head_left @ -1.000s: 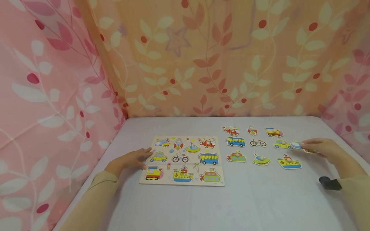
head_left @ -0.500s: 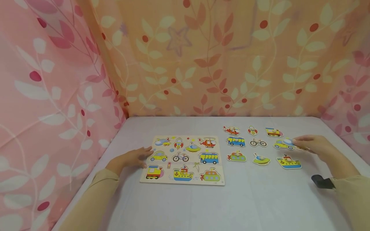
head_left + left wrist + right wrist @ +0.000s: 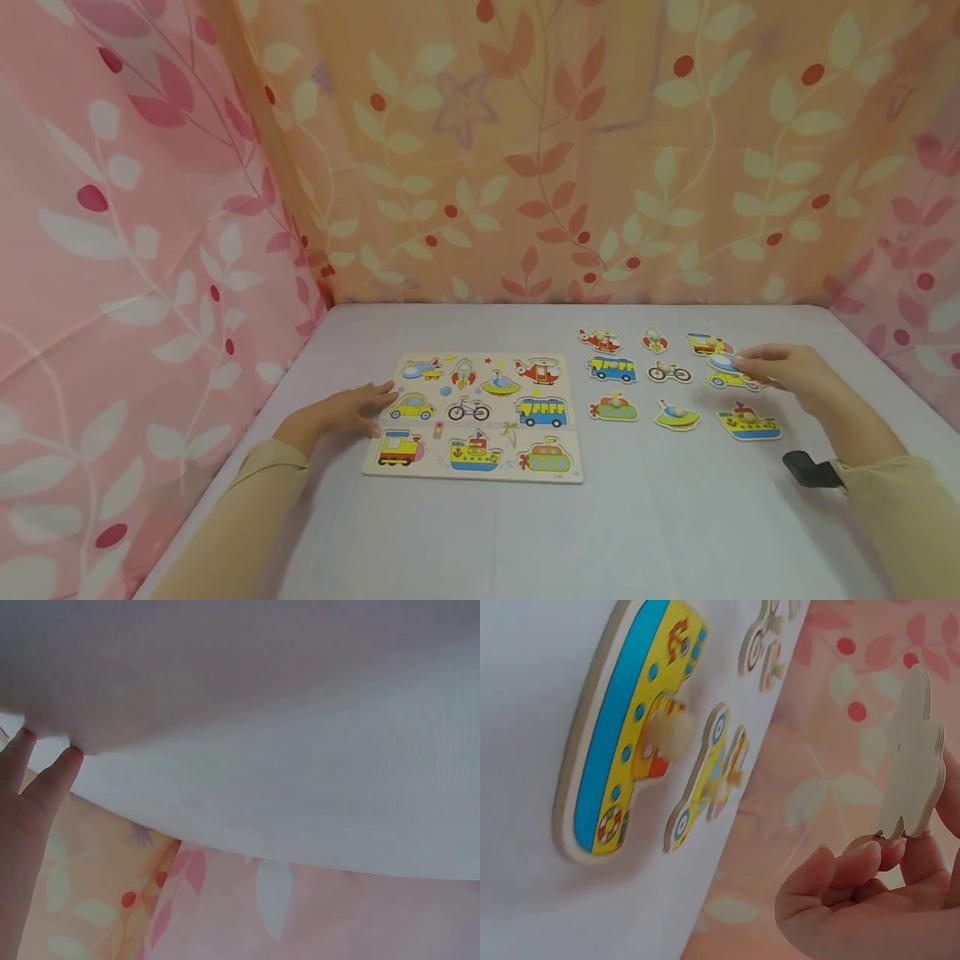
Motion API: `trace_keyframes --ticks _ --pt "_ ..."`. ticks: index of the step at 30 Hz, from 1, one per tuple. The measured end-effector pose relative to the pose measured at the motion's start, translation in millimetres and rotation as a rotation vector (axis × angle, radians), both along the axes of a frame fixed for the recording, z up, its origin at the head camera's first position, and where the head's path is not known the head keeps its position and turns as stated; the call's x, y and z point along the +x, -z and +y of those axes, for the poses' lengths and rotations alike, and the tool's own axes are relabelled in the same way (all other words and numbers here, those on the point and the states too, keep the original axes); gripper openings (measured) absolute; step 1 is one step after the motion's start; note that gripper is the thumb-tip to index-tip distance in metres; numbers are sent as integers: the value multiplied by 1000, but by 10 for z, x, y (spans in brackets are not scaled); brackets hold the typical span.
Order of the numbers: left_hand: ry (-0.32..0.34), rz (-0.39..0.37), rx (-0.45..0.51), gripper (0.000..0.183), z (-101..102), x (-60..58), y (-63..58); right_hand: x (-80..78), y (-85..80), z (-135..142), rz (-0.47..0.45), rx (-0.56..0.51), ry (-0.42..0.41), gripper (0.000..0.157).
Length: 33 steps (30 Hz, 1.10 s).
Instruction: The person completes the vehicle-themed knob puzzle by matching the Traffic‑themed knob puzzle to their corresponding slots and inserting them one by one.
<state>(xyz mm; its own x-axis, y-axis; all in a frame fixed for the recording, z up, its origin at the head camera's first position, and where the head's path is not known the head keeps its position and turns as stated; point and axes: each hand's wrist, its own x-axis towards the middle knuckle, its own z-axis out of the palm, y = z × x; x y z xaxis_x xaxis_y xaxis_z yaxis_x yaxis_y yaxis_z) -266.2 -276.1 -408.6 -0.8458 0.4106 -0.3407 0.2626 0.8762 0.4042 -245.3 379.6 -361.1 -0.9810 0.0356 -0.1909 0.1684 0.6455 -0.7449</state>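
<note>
My right hand (image 3: 795, 373) holds the airplane piece (image 3: 723, 363) of a wooden knob puzzle above the table. In the right wrist view, the piece's bare wooden back (image 3: 911, 761) faces the camera and my fingers (image 3: 847, 870) curl at its lower end. Beneath it lies the car piece (image 3: 731, 381), partly covered, close to the train piece (image 3: 705, 343). My left hand (image 3: 341, 414) rests at the left edge of the puzzle board (image 3: 502, 408), fingers spread and touching it. The left wrist view shows only two fingertips (image 3: 56, 776) against the white cloth.
Knobbed pieces lie right of the board: helicopter (image 3: 602, 340), rocket (image 3: 655, 340), bus (image 3: 612, 369), bicycle (image 3: 669, 372), submarine (image 3: 615, 407), flying saucer (image 3: 678, 415) and ship (image 3: 750, 422). Patterned curtains (image 3: 480, 167) close off the back and sides of the table.
My right hand has moved left with the airplane piece, from right of the car piece to over it. My left hand and the board have stayed in place.
</note>
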Motion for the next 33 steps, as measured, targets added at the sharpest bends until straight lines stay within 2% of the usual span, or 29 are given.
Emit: trace_keyframes --ticks 5,19,26,33 --pt "-10 -6 1 73 6 10 -11 9 -31 -120 4 -18 4 77" --pt "32 19 11 73 11 38 -34 -14 -56 -459 12 -51 3 77" --pt "-4 1 25 74 32 53 -60 -50 -69 -629 28 -77 -14 73" --pt "-4 -1 4 74 29 52 -62 -106 -46 -781 30 -105 -11 70"
